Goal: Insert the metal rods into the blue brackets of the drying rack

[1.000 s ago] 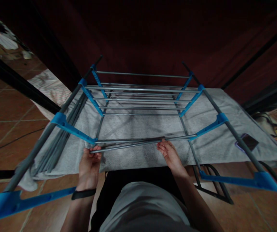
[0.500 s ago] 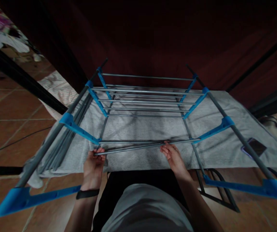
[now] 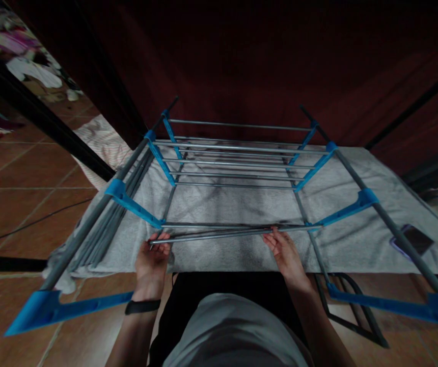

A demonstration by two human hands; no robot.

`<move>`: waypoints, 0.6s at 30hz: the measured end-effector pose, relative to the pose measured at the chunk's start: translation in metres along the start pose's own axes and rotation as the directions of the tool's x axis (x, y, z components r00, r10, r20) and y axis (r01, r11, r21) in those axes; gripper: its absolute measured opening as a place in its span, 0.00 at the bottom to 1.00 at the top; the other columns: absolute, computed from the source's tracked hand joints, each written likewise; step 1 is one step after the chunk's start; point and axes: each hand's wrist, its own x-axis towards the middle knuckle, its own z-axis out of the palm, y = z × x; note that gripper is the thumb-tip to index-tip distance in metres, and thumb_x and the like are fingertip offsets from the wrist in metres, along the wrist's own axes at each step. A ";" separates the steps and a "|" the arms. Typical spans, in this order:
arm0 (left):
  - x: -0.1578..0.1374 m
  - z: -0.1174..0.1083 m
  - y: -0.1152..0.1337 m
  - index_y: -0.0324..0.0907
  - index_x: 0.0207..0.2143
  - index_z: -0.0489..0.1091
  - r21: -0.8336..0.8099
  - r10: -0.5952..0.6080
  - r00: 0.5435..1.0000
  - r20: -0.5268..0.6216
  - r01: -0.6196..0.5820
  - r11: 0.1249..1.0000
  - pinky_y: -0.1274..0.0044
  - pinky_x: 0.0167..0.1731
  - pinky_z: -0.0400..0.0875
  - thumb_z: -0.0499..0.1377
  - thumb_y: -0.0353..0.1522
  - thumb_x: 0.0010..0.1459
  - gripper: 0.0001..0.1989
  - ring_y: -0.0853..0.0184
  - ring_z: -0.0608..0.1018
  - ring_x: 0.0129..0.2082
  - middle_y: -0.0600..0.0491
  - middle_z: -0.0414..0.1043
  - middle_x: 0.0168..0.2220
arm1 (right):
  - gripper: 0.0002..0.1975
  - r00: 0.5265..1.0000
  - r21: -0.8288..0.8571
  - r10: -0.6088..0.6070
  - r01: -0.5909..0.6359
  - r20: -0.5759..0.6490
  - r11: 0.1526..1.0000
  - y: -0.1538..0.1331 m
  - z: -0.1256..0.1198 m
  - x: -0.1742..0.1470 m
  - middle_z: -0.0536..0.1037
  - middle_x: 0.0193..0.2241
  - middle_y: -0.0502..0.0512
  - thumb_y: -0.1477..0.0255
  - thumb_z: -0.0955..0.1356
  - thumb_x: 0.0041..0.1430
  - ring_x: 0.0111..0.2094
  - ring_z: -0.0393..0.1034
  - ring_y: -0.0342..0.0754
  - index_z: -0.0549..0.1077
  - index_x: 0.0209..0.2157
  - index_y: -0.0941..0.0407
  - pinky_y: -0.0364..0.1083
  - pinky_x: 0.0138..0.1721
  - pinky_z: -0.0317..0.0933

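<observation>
A thin grey metal rod slants across the near side of a rack made of grey tubes and blue plastic brackets. My left hand is closed on the rod's left end, just below the lower end of a left blue bracket. Farther along, my right hand pinches the same rod between thumb and fingers. Its right end lies at the lower end of the right bracket. Close behind runs another crossbar between the brackets. Several crossbars span the far part of the rack.
Several loose grey tubes lie on the grey cloth at left. A phone rests on the cloth at right, beyond the rack's side tube. A dark red curtain hangs behind. Near blue brackets jut out over the tiled floor.
The whole scene has shifted slightly right in view. Both hands keep their hold on the rod, which stays at nearly the same slant against the rack.
</observation>
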 end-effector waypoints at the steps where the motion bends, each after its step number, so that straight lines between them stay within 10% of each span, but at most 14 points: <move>1: 0.001 0.000 0.000 0.37 0.34 0.69 0.002 0.004 1.000 0.003 -0.004 1.000 0.82 0.23 0.73 0.46 0.26 0.66 0.13 0.69 0.80 0.29 0.48 0.75 0.31 | 0.15 1.000 -0.004 0.006 -0.006 -0.005 1.000 0.000 -0.001 0.000 0.79 0.27 0.47 0.65 0.81 0.43 0.33 0.77 0.46 0.74 0.27 0.52 0.47 0.42 0.74; 18: 0.009 -0.005 0.002 0.39 0.29 0.65 0.030 0.012 1.000 0.027 -0.013 0.999 0.84 0.22 0.73 0.45 0.24 0.67 0.15 0.71 0.78 0.29 0.52 0.74 0.30 | 0.15 1.000 0.009 -0.019 0.019 0.023 1.000 -0.005 0.009 -0.002 0.81 0.32 0.49 0.64 0.80 0.43 0.33 0.76 0.45 0.74 0.26 0.53 0.47 0.42 0.73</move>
